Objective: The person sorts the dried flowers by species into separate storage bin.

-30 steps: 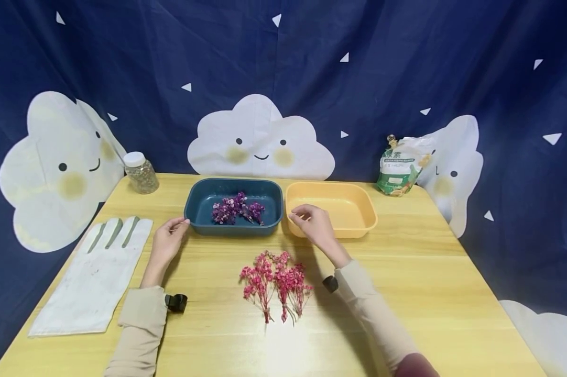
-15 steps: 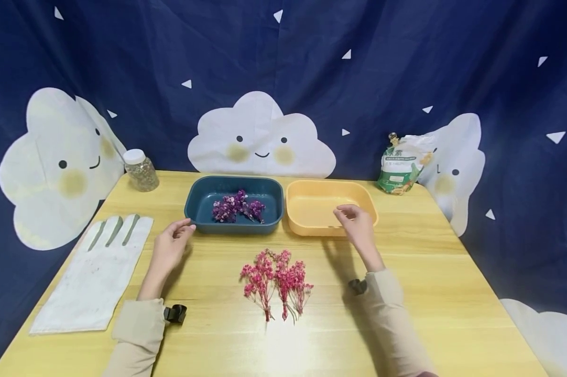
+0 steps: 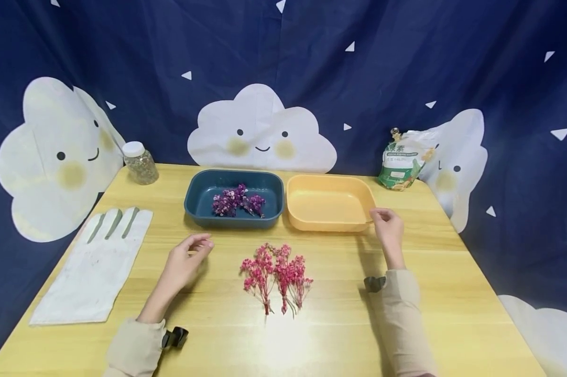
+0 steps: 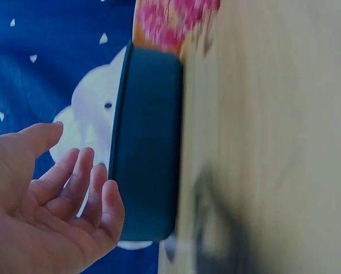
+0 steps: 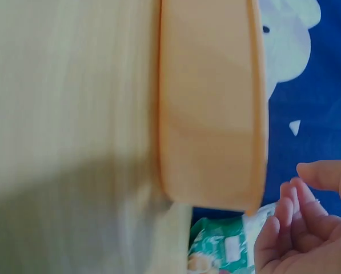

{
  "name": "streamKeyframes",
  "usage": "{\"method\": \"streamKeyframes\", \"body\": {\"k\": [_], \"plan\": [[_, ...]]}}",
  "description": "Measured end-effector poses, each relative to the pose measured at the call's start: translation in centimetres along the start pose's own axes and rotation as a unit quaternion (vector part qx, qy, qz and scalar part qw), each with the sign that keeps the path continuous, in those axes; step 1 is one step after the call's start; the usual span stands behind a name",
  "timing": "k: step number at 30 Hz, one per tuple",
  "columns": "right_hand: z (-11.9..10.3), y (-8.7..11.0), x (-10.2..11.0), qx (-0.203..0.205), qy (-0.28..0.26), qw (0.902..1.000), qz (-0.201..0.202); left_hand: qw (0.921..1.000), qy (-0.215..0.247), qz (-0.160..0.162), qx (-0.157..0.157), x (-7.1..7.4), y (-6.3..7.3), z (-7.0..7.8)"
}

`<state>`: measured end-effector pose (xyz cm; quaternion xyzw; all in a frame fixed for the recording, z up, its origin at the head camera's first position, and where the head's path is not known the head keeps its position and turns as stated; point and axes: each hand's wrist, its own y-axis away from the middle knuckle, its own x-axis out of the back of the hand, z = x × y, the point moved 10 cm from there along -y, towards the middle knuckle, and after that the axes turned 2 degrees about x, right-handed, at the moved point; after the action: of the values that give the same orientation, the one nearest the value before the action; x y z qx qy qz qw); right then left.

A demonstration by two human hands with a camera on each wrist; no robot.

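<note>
My left hand [image 3: 184, 262] hovers over the table, in front of the blue tub [image 3: 233, 224] and left of the pink dried flowers [image 3: 279, 272]. Its fingers are loosely bent with nothing between them; the left wrist view shows the thumb apart from them. At the front right corner of the yellow tub [image 3: 328, 226] is my right hand [image 3: 389, 230], fingertips right by the rim in the head view. The right wrist view has its thumb and relaxed fingers spread apart, holding nothing. Purple dried flowers [image 3: 231, 201] lie inside the blue tub.
A white cloth glove [image 3: 83, 283] with green stripes lies at the left. Behind it stands a clear jar [image 3: 142, 166] with a white lid. A clipped green and white bag [image 3: 401, 165] stands at the back right, before a dark blue curtain [image 3: 359, 68].
My right hand has moved right along the yellow tub, from its left end to its right corner. My left hand has drawn back from the blue tub's corner, toward me and rightward.
</note>
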<state>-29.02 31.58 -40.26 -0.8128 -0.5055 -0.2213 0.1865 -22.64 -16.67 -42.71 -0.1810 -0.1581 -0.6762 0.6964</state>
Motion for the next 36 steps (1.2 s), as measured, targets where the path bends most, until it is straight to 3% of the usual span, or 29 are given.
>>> {"method": "streamKeyframes", "body": {"k": [5, 9, 17, 28, 36], "plan": [[1.9, -0.4, 0.1, -0.046, -0.003, 0.9987, -0.019, 0.9987, 0.018, -0.03, 0.036, -2.1, 2.1, 0.3], [2.6, -0.5, -0.3, -0.066, -0.025, 0.9965, -0.044, 0.9962, 0.021, -0.051, 0.067, -4.6, 4.2, 0.9], [3.3, -0.7, -0.6, -0.085, -0.033, 0.9943, -0.055, 0.9908, -0.001, -0.105, 0.085, -9.6, 7.2, 1.6], [4.0, -0.7, -1.3, -0.096, -0.075, 0.9899, -0.073, 0.982, -0.103, -0.147, 0.057, -11.8, 7.5, 1.9], [4.3, -0.5, -1.4, -0.094, -0.089, 0.9886, -0.076, 0.9736, -0.184, -0.133, 0.021, -12.6, 7.1, 2.8]]}}
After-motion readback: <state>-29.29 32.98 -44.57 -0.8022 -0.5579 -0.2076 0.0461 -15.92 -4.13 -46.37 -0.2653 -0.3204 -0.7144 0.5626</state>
